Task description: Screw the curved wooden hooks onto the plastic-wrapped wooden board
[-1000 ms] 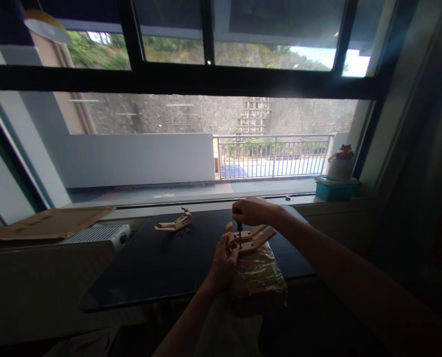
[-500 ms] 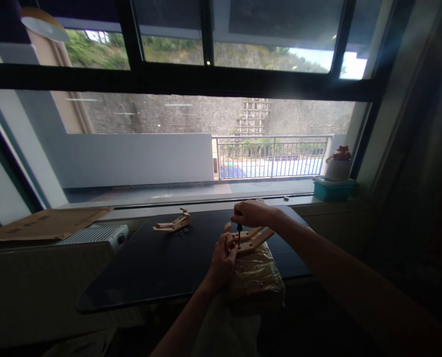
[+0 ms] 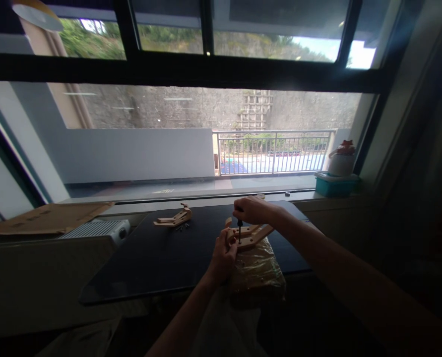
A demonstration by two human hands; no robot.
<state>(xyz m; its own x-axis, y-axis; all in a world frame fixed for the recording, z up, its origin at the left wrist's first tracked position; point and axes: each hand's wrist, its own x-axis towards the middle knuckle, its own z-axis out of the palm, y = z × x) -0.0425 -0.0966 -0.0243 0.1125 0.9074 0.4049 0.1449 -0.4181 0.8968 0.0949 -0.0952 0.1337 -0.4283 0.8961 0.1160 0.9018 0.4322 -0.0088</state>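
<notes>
My right hand is closed round the handle of a small screwdriver, whose shaft points straight down into a pale wooden piece. My left hand grips the near left end of that wooden piece. The piece rests on a clear plastic bag of wooden parts at the front edge of a dark mat.
A second wooden assembly lies at the mat's far side with a few loose screws beside it. Flat cardboard and a white grilled appliance are to the left. A teal box with a white container stands on the sill at right.
The view has shifted slightly, so the whole scene sits a little higher in the picture. Both hands keep the same hold on the screwdriver and the wooden piece.
</notes>
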